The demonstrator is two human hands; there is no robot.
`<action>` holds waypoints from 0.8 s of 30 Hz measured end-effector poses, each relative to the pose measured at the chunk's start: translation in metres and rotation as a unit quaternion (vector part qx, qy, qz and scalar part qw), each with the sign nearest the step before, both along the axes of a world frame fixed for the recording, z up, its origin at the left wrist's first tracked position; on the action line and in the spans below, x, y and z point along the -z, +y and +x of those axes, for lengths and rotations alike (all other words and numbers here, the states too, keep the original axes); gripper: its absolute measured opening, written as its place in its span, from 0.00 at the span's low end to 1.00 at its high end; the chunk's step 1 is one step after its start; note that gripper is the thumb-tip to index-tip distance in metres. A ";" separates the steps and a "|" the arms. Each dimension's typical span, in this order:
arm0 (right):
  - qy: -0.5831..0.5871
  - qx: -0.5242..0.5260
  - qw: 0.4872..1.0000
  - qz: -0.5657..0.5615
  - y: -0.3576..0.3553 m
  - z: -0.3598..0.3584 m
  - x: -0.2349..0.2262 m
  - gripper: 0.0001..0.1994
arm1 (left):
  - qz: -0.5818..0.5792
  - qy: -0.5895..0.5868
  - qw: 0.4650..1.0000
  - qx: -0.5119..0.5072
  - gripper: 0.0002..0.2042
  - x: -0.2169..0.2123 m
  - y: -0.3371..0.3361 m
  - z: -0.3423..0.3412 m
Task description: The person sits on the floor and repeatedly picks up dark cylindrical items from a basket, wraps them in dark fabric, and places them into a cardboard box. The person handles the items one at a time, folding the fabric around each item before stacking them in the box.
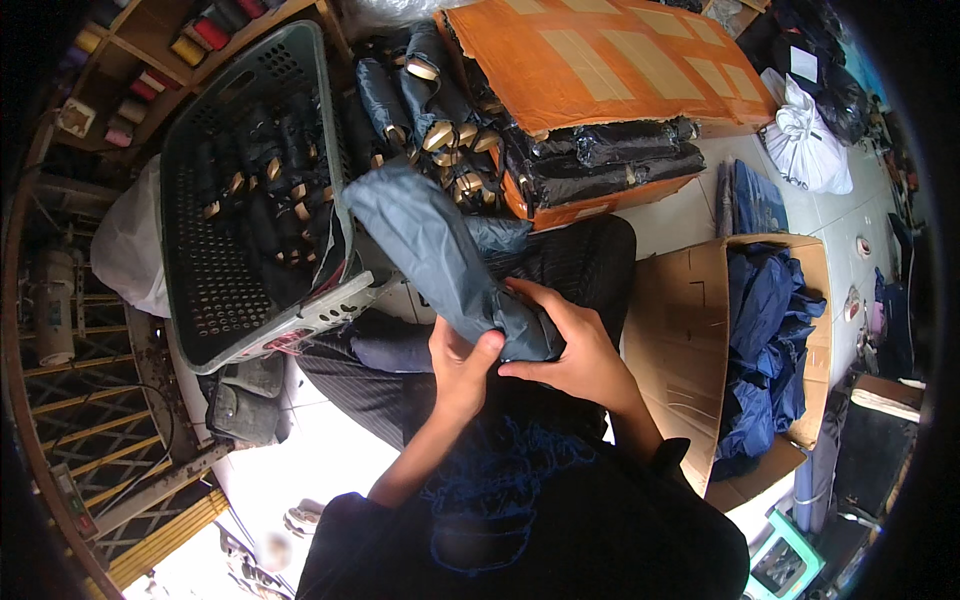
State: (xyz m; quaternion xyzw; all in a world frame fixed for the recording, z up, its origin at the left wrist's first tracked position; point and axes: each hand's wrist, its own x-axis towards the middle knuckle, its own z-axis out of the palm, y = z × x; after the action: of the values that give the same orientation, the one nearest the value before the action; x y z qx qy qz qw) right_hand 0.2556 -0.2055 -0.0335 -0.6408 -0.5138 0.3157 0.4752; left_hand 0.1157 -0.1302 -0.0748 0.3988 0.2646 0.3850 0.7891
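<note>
A long grey-blue nylon bundle that looks like a folded umbrella (425, 250) slants up and left in front of my chest. Around the left side of its lower end closes my left hand (463, 365), thumb on top. My right hand (575, 345) grips the same end from the right, fingers over the far side and thumb underneath. The upper end hangs free, near the rim of a dark green perforated basket (342, 190). Whatever is inside the nylon is hidden.
Dark rolled umbrellas with gold-coloured ends (275, 170) lie in the basket; more (430, 120) are piled beyond my legs. A taped orange-brown carton (600, 60) covers black-wrapped packs. At right, an open cardboard box (680, 350) holds blue cloth (765, 350). Thread spools (210, 35) fill a shelf.
</note>
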 end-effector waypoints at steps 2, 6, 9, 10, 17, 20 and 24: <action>0.043 -0.004 0.999 -0.014 0.001 0.004 0.002 0.43 | 0.009 0.023 1.000 0.009 0.28 0.002 -0.004 0.002; 0.096 0.014 0.995 -0.010 0.002 0.000 0.010 0.43 | -0.044 0.030 0.998 0.030 0.28 0.001 -0.006 0.005; 0.216 0.087 0.968 0.097 0.004 -0.020 0.016 0.38 | -0.075 0.009 0.997 0.006 0.24 -0.003 0.003 0.006; 0.200 0.106 0.971 0.078 0.002 -0.022 0.017 0.37 | -0.080 0.003 0.997 -0.004 0.24 -0.002 0.006 0.006; -0.038 0.135 0.983 0.120 -0.006 -0.028 0.028 0.25 | -0.074 -0.013 0.997 0.017 0.20 0.008 0.009 -0.001; -0.052 0.147 0.981 0.115 -0.004 -0.031 0.022 0.22 | -0.035 0.001 0.997 0.072 0.23 0.009 0.016 -0.006; -0.045 0.127 0.983 0.126 0.000 -0.028 0.020 0.22 | -0.017 -0.072 0.994 0.079 0.35 0.001 0.030 -0.002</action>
State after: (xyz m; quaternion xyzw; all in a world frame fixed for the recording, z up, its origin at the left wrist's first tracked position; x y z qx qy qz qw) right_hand 0.2274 -0.2058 -0.0531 -0.6497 -0.4846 0.1563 0.5644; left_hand 0.1132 -0.1003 -0.0758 0.3759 0.1815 0.3446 0.8408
